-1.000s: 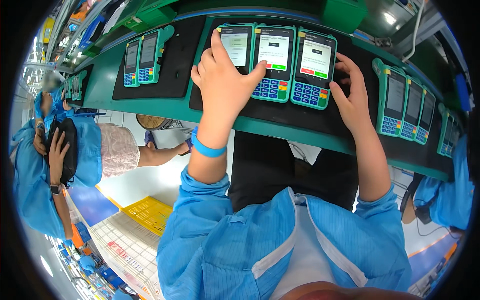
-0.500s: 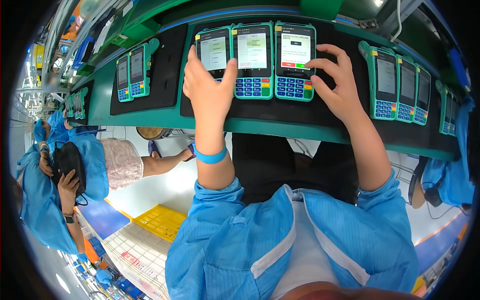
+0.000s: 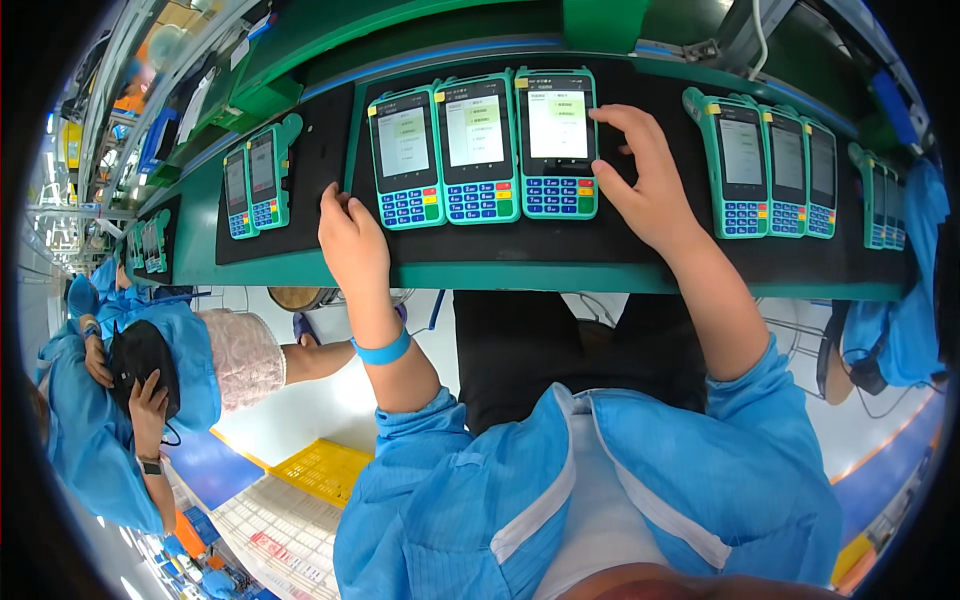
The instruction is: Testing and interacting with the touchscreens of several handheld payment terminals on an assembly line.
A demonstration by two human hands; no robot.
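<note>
Three green-cased rectangular handheld terminals [image 3: 477,150], with pale lit screens and blue keypads, sit side by side on a flat black mat [image 3: 480,252] on the green workbench [image 3: 540,279]. The right hand [image 3: 640,180] is at the rightmost terminal [image 3: 557,143], its forefinger and thumb parted along the right edge, not wrapped around the case; whether the fingertips press on it cannot be told. The left hand [image 3: 355,240], above a light-blue wristband [image 3: 382,349], is empty, its fingers loosely bent, just left of the leftmost terminal [image 3: 405,155] and apart from it.

Farther left, a pair of similar green terminals [image 3: 256,182] lies on another black mat [image 3: 310,150]. To the right sits an overlapping row of three more green terminals [image 3: 772,170]. On the near left, a yellow slatted plastic crate [image 3: 322,470] rests below the bench, and a co-worker in blue [image 3: 95,440] holds a black bag [image 3: 143,368].
</note>
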